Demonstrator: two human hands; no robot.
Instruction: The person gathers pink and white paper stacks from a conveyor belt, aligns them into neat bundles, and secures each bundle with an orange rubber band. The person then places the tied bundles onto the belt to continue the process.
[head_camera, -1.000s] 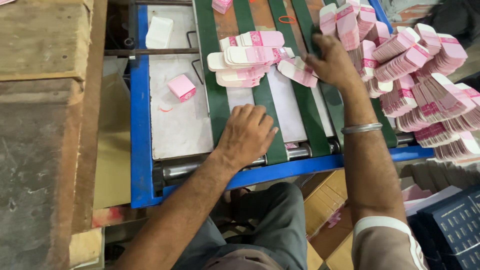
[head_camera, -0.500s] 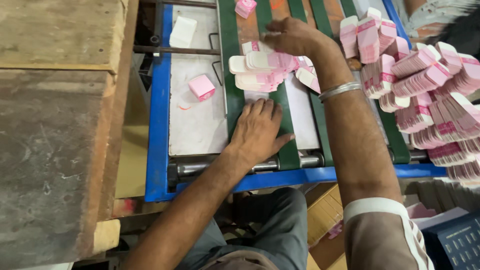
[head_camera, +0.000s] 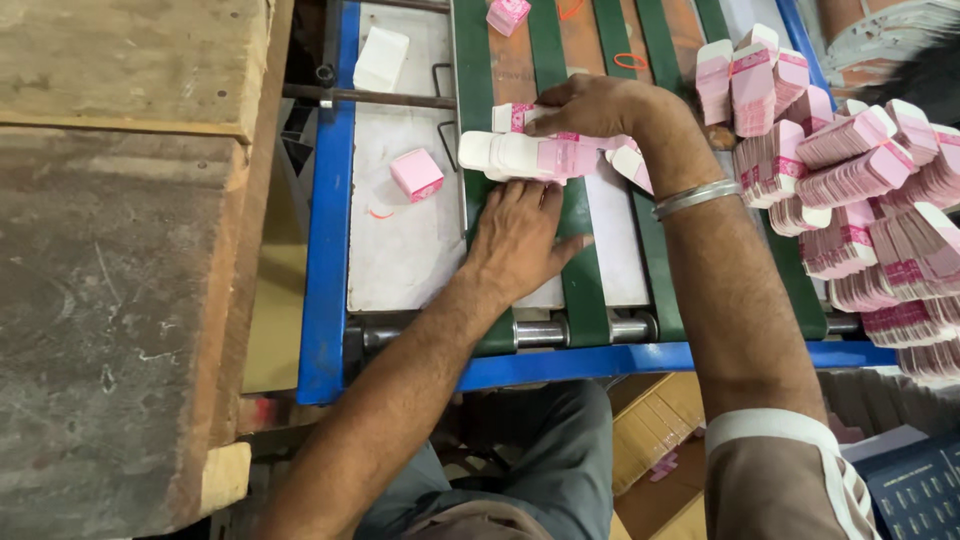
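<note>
Where green belts (head_camera: 575, 290) run, flat glossy cartons (head_camera: 530, 155).

A packaging factory floor is showing here: green conveyor belts (head_camera: 575, 290) are running in a blue machine frame (head_camera: 325, 250), and stacks of flat pink-and-white cartons (head_camera: 860, 200) are piling along its right edge.

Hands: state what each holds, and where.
Left hand presses the near side of the carton stack; right hand grips its top. Neither lifts it.
</note>
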